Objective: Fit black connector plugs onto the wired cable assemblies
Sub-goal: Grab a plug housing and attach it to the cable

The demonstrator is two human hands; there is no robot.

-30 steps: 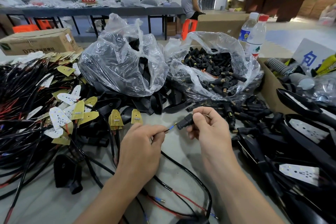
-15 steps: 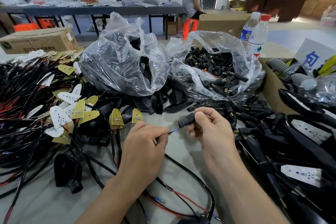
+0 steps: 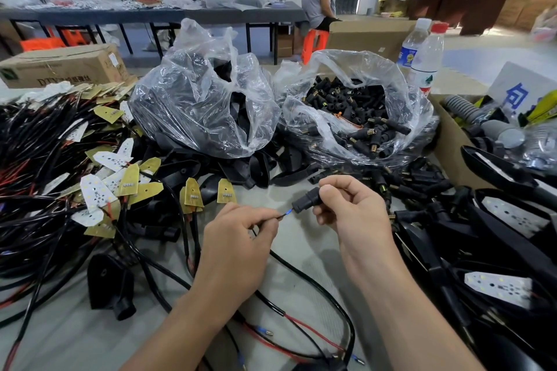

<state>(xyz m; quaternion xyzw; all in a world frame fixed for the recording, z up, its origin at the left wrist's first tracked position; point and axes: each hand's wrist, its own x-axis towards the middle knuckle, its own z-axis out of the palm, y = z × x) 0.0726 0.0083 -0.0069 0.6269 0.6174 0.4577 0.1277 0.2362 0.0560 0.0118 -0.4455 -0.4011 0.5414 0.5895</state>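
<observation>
Barely anything shifts over the last second. Near the middle of the frame the left hand (image 3: 238,238) still pinches the thin wire (image 3: 280,216) just behind its blue tip, and the right hand (image 3: 352,214) still grips the black plug (image 3: 306,201) between thumb and fingers. The tip now sits a touch closer, right at the plug's open end, and seems not yet seated. So the push-in looks about to begin. The bag of spare plugs (image 3: 355,117) lies in the upper right.
</observation>
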